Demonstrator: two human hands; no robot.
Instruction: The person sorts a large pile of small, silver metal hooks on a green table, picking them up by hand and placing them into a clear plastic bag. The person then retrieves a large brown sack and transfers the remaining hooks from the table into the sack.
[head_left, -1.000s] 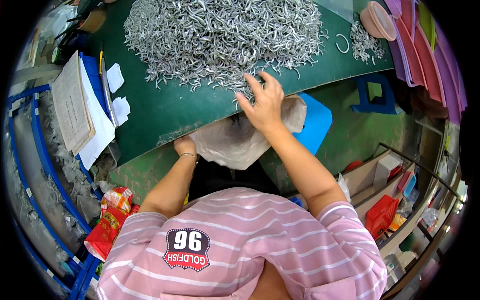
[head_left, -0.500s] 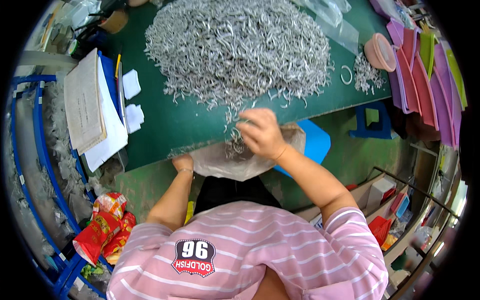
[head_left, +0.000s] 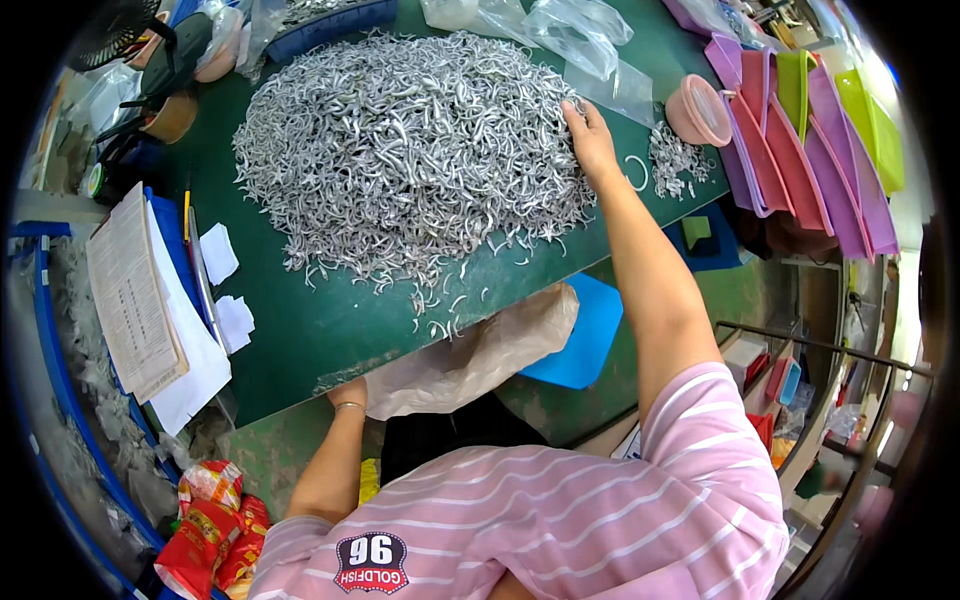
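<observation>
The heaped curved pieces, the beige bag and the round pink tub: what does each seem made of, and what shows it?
Curved pieces: perhaps metal or coated plastic; silvery grey, with small bright highlights.
Beige bag: probably thin plastic, though fabric is possible; dull, with soft creases.
Pink tub: likely moulded plastic; smooth, evenly coloured, rounded rim.

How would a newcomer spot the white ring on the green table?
Find the green table with its heap of silvery curved pieces. Right of the heap, between the right hand and a pile of small pale bits, lies the white ring: one thin hoop, larger than any bit.
</observation>
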